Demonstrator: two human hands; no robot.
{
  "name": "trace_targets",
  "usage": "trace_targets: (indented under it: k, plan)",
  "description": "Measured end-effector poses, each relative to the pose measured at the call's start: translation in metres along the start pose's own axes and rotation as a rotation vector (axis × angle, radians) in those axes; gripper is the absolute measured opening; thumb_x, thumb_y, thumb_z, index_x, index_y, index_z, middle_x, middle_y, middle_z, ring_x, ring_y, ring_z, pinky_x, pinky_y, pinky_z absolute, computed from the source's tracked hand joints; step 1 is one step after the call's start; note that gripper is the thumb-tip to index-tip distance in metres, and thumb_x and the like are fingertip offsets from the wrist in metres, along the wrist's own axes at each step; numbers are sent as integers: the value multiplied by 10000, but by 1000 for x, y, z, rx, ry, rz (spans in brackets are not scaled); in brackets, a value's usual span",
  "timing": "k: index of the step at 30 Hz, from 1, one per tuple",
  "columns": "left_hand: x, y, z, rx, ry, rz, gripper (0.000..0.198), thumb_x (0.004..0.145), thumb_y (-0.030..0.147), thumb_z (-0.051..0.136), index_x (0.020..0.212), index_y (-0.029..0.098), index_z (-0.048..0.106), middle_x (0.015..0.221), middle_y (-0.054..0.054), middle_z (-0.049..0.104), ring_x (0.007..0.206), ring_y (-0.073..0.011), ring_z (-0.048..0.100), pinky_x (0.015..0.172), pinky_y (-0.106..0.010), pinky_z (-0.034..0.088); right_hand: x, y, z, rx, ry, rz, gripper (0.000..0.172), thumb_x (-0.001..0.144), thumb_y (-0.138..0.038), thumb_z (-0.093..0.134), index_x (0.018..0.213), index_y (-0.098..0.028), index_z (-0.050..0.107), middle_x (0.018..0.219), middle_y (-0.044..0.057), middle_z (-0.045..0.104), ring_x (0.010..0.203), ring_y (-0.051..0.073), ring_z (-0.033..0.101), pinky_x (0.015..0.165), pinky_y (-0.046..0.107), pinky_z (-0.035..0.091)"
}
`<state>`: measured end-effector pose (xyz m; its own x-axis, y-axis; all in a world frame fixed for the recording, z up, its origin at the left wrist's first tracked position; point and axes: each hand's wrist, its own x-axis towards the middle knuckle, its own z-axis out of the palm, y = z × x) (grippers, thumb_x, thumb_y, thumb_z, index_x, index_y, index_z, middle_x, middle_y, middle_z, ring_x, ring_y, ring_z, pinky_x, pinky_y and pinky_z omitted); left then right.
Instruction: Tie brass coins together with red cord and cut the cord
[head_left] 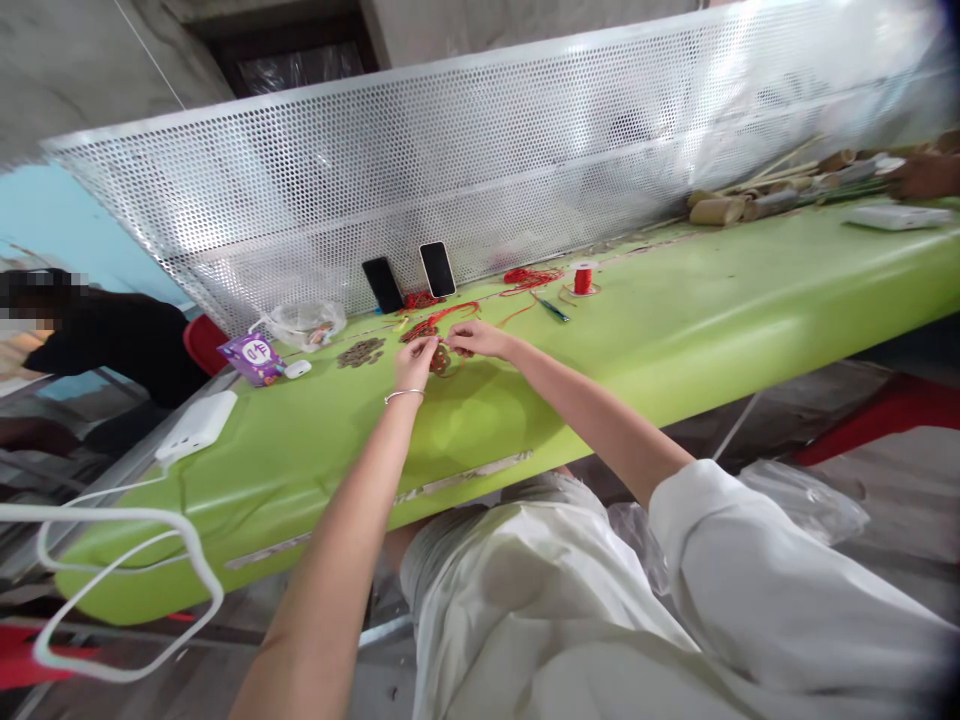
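Observation:
My left hand (416, 362), with a thin bracelet at the wrist, is closed in a pinch. Close beside it, my right hand (478, 340) also pinches with its fingertips. A red cord (442, 341) runs between the two sets of fingers. Just under them is a small cluster of round brown coin-like discs (439, 360) with red cord on it; whether it hangs or rests on the table I cannot tell. Beyond my hands lie red cords (442, 319). A pile of similar discs (361, 352) is left of my left hand.
On the green table (637, 350) stand two phones (438, 270), a red thread spool (583, 281), tweezers-like tool (553, 307), purple packet (255, 360), plastic bag (307, 324) and white power strip (198, 425). A perforated metal screen (480, 170) borders the back. Bamboo pieces (718, 211) lie right; another person (135, 340) sits left.

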<state>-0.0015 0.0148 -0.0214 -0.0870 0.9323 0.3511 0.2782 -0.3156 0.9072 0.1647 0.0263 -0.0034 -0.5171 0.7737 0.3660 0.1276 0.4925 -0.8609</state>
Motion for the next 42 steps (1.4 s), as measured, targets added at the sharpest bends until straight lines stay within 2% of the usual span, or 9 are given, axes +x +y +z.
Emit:
trace_targets:
  k: [5,9,14,19,26,36,42]
  plan:
    - [-1,2,1,-33,-12,-35,235,902,307,574,1058,133,603,1041,-66,635,885,-178,630,766,-366,547,2,3,1,69,57,88,238,892,-222,519,674,-139,568,579,-22,541,517,61,482,504,166,390]
    - [-2,2,3,-70,-52,-78,251,899,298,580,1088,133,592,1068,-73,627,901,-183,629,769,-372,548,4,5,-1,145,86,175,219,922,-237,474,836,-147,654,780,37,668,627,84,568,549,175,432]
    - [-8,8,3,-108,-117,-96,254,897,288,583,1099,134,590,1082,-75,624,915,-187,627,781,-380,546,3,7,-3,247,101,206,198,897,-209,511,834,-155,691,933,50,698,758,86,605,667,180,455]
    - [-10,11,2,-129,-142,-110,246,897,283,584,1091,132,591,1068,-72,626,899,-182,628,769,-371,548,0,6,-3,327,58,227,117,826,-226,611,802,-149,697,824,31,684,705,84,588,643,186,443]
    - [-6,7,4,-133,-125,-110,242,899,284,581,1087,132,591,1059,-70,627,885,-177,630,755,-362,551,-1,4,-2,375,51,251,153,834,-223,587,731,-131,653,691,-1,619,614,68,542,581,184,404]
    - [-7,6,1,-103,-112,-51,217,899,290,583,1040,128,606,980,-53,646,820,-157,637,719,-336,553,2,0,-2,400,165,319,147,864,-197,504,765,-154,604,723,11,626,620,71,548,578,176,415]
    - [-7,5,2,-84,-106,-20,196,894,266,589,1032,127,602,984,-52,638,823,-155,631,715,-331,553,-2,-3,-1,398,104,335,240,869,-370,546,822,-159,650,805,42,672,618,91,572,566,203,435]
